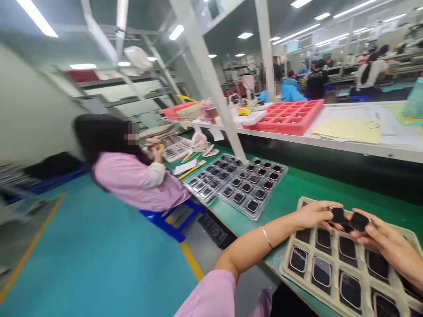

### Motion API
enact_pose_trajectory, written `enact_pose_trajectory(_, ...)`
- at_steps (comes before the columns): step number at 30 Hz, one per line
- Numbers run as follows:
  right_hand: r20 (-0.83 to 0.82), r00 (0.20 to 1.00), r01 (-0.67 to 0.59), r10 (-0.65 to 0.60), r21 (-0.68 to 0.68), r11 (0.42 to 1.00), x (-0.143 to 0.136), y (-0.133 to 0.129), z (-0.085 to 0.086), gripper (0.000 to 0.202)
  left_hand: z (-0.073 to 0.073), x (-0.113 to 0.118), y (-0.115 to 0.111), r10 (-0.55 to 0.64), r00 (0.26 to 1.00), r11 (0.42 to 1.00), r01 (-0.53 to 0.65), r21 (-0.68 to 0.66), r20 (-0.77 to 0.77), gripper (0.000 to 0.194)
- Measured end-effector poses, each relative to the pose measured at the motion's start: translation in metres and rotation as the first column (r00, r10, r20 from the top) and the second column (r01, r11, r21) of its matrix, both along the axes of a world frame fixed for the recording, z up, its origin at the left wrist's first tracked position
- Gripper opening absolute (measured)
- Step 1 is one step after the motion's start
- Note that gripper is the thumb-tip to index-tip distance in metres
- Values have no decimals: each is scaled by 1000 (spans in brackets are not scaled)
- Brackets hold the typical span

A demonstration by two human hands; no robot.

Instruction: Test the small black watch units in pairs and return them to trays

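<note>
My left hand [315, 215] pinches a small square watch body [337, 215] with a black face and a metal rim. A second black-faced watch body [359, 222] is gripped in the fingers of my right hand [380, 233]. Both are held close together, and a dark piece shows between them that I cannot make out. Under my hands lies a beige compartment tray [309, 276], its cells holding several similar watch bodies [350, 289]. My hands partly cover the tray's far cells.
Clear plastic trays [254, 215] of watch bodies lie left on the green bench [228, 215]. Above, a shelf [346, 147] bears a red compartment box [307, 127] and papers [346, 130]. A white post [235, 143] rises behind. A pink-sleeved co-worker [132, 180] sits at left.
</note>
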State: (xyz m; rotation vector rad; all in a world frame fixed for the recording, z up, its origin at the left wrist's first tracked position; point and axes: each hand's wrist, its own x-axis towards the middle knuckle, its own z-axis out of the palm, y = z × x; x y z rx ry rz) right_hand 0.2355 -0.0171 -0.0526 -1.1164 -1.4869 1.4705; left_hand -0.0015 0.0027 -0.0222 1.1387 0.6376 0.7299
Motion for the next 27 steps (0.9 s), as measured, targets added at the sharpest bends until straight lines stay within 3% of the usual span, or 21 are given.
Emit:
enact_pose_trajectory(3, -101, 995, 10, -21, -104, 995, -10, -4, 20, 57, 2, 1, -1, 36, 998, 997, -32, 71, -54, 55)
enact_pose_trajectory(6, -97, 995, 10, -17, -75, 997, -15, -6, 29, 55, 2, 3, -3, 53, 995, 995, -46, 86, -90, 55)
enact_pose_trajectory(14, -146, 989, -25, 22, -21, 999, -17, -7, 31, 35, 10, 3, -7, 74, 974, 987, -42, 153, -214, 42)
enact_pose_trajectory(18, -62, 998, 5, -3, 23, 1000, -19, -8, 32, 23, 10, 3, -7, 83, 963, 986, -43, 158, -255, 34)
enact_pose_trajectory(23, 0, 999, -39, 39, 150, 988, -23, -10, 37, 41, 8, 6, -8, 111, 976, 980, -75, 185, -190, 48)
enact_pose_trajectory(27, -66, 995, -65, 69, 58, 996, -19, -10, 36, 46, 8, 7, -7, 101, 981, 981, -70, 182, -166, 50)
